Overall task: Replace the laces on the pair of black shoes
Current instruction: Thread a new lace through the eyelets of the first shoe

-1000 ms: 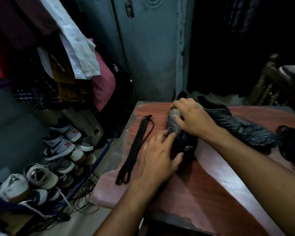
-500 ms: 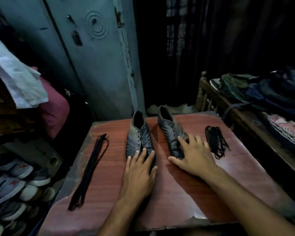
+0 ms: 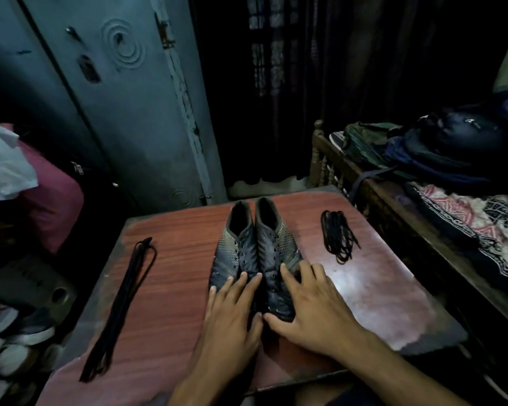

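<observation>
Both forearms are showing bare, no sleeves; left hand (image 3: 229,320) and right hand (image 3: 314,312) are wearing no gloves.

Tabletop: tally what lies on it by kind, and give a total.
Black lace-less shoes: 2, side by side, left one and right one.
Black lace bundles: 2, a long straight bundle at the left, a tangled bundle at the right.
Total: 4.

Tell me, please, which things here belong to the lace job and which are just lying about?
Job: two black shoes, straight lace bundle, tangled laces, left hand, right hand.
Lying about: sneakers, bags on bed, hanging clothes.
</observation>
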The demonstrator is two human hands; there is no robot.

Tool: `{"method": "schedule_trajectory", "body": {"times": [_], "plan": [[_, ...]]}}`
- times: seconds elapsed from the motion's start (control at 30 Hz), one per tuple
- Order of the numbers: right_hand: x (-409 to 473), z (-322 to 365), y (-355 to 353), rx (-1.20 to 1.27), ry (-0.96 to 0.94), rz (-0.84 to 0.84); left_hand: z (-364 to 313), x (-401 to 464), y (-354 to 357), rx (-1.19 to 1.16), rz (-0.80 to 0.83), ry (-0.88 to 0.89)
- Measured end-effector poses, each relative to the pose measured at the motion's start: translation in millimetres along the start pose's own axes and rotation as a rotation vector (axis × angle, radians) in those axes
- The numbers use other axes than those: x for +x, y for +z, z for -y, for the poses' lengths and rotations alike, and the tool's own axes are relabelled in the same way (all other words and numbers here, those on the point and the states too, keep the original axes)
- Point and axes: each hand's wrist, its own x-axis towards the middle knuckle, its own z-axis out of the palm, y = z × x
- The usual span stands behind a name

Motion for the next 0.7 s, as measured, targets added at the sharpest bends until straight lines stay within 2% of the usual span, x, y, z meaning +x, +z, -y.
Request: {"method": "schedule_trajectory", "body": {"times": [0.1,0.17,0.27,0.37,0.47,0.6,0.7], "plan": [[0.2,-9.4,-8.9,0.098,-0.041,0.086,-1.8,3.7,-9.4,0.025,0.044,-0.031],[1.3,-24.2,-17.2,0.292,-0.026,0.097,-8.9,5.9,-12.5,0.032,0.029,-0.04],[4.3,-68.1,-23.0,0.454,0.091,-0.073,-26.7,7.5,-12.7,-0.049,-0.129,0.044],[4.8,-126.7,-19.4,0.37,0.303,-0.282,-44.5,15.2,-4.5,-0.089,-0.245,0.187],[10.9,-160.7,-20.3,0.264,0.483,-0.276,-62.4,29.3,1.2,-0.072,-0.286,0.27],[33.6,-167.6,-22.3,0.098,0.514,-0.183,-86.2,49.3,7.3,-0.032,-0.229,0.313],[48.7,-166.3,-17.0,0.004,0.463,-0.206,-103.1,61.9,9.4,-0.017,-0.189,0.326]]}}
